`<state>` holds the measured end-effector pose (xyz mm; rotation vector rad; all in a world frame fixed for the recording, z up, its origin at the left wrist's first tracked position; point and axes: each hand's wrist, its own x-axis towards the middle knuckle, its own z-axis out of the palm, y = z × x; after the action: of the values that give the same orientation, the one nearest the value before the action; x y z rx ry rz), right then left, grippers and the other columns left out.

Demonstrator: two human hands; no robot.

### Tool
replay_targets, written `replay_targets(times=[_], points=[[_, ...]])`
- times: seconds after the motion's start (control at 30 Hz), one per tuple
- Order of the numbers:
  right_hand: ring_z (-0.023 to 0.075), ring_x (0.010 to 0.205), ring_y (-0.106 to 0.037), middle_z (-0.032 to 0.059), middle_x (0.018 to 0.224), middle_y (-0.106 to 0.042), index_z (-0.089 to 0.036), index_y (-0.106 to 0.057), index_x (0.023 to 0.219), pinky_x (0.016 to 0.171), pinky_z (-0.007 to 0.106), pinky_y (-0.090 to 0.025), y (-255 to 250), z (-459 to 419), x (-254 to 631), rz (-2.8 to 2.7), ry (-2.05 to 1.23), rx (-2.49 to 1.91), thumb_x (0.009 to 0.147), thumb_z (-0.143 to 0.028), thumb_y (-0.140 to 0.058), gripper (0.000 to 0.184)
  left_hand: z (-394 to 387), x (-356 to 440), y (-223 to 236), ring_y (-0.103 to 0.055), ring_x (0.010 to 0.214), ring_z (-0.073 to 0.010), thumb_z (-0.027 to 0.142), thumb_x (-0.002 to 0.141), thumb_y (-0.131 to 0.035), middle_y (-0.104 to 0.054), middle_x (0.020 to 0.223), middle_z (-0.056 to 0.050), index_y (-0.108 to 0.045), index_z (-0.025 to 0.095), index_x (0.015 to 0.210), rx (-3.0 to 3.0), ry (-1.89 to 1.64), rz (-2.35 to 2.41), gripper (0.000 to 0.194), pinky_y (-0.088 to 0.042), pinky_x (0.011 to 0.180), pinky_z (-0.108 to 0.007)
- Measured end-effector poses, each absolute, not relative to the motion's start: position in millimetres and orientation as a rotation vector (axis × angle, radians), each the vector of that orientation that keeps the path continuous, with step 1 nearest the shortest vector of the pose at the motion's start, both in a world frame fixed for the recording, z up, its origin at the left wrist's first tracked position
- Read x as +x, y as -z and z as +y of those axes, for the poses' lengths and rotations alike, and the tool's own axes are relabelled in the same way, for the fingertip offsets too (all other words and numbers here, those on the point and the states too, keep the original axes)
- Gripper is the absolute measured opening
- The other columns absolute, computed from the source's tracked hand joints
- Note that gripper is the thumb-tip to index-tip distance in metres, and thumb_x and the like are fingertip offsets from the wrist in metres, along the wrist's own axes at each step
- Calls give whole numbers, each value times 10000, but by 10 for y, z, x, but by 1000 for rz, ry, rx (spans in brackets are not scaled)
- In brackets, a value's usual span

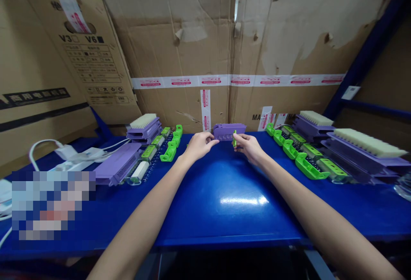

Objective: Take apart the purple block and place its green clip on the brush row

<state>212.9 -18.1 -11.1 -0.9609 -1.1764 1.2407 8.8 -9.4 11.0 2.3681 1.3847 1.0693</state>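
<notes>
Purple housing (228, 130) sits at the far side of the blue bench (205, 224), straight ahead, beyond both hands and in front of the cardboard wall (180, 49). Nearest is the bench's front edge, with the two forearms reaching over it. Farther in, a purple case (115, 164) lies to the left and a row of green brackets (168, 156) runs inward of it; more green brackets (290, 150) line the right.

Next come the hands. The left hand (199, 146) is curled beside the housing's left end, thumb and fingers a little apart; I cannot tell whether its grip has anything small in it. The right hand (252, 147) has its grip closed, pinching a small green piece (234, 138) in front of the housing's right part.

A pinch this slight could let the green piece twist or drop if its edge knocked the housing. Thin coils, apparently springs, show along the housing's lower edge; uneven pressure might make them jump out or bend. A push from one side could also skew the housing.

Its long axis runs left to right, roughly parallel to the cardboard wall, broad side toward the person. Which end counts as its front, I cannot tell.
</notes>
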Motion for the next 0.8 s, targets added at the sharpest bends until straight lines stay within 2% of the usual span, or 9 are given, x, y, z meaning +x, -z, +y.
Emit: replay_targets(times=[0.1,0.23,0.33,0.47,0.63,0.8], points=[[120,605,-548,17,685,-612,-156,-645,795,540,240,-449,112,-180,2103,-1237,-1064,-956,595,-506,-773,423,-75,82,-141,-507,551,-105,362,786,-635,-582,609,0,-667,151,744,2136,-971,1369,217,-359,551,-233],[145,673,-575,27,748,-635,-175,-658,830,564,255,-467,102,-163,2105,-1257,-992,-916,588,-502,-769,421,-86,68,-192,-417,416,-76,369,825,-576,-494,550,18,-622,121,704,1807,-881,1266,280,-322,427,-226],[145,671,-574,30,759,-641,-174,-666,828,566,258,-464,95,-149,2129,-1263,-997,-917,580,-489,-775,415,-103,51,-222,-415,424,-68,364,824,-588,-487,559,9,-620,100,729,1581,-753,1218,282,-323,405,-212],[136,641,-564,24,744,-646,-166,-677,835,562,261,-449,98,-123,2173,-1272,-1028,-925,551,-457,-799,425,-128,28,-274,-380,432,-42,347,821,-604,-478,566,1,-619,76,729,1335,-608,1185,287,-263,387,-175],[147,692,-583,35,811,-672,-167,-694,845,606,270,-458,89,-88,2245,-1265,-1084,-901,543,-407,-812,404,-135,13,-326,-332,429,-25,324,851,-562,-448,566,6,-617,79,706,1177,-575,1154,290,-191,366,-153],[144,723,-597,16,822,-666,-193,-675,859,661,276,-477,43,-79,2373,-1156,-1174,-826,525,-353,-819,397,-96,26,-268,-288,402,-27,278,868,-521,-419,524,16,-582,105,655,1107,-597,1163,282,-190,353,-160]])
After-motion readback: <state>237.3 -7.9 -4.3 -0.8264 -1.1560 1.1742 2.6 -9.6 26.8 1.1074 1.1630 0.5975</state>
